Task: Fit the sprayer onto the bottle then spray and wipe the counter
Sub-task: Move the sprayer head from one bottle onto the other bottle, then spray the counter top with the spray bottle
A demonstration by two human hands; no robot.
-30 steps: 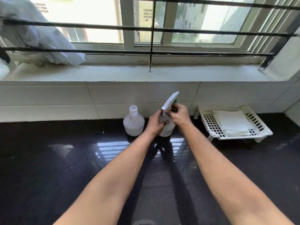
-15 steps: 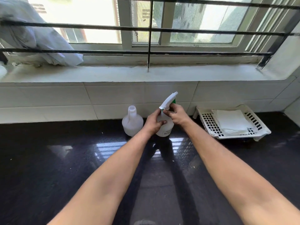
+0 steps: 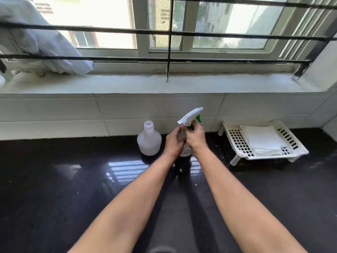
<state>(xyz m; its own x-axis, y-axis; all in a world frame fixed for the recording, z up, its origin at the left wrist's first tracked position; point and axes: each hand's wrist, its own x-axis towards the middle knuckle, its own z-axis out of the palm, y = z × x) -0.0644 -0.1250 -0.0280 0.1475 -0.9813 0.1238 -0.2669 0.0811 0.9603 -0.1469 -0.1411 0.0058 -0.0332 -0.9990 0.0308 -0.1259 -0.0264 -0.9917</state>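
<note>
A white bottle (image 3: 186, 151) stands on the black counter (image 3: 91, 189) near the tiled back wall, mostly hidden by my hands. My left hand (image 3: 173, 142) wraps its body. My right hand (image 3: 196, 136) grips the neck, just under the white sprayer head (image 3: 189, 116) with its green trigger, which sits on top and points up to the right. A second white bottle (image 3: 149, 140) without a cap stands just to the left, apart from my hands. Folded white cloths (image 3: 260, 138) lie in a white slotted tray (image 3: 235, 143) to the right.
A white tiled wall and a deep window sill (image 3: 164, 84) run behind the counter. Black window bars (image 3: 169, 39) rise above the sill. A crumpled white bag (image 3: 45, 46) lies on the sill at the left. A tiled side wall closes the far right.
My right hand has shifted round the bottle's neck, and the sprayer head has turned slightly. My left hand keeps its hold on the body. The bottle stays in place.
</note>
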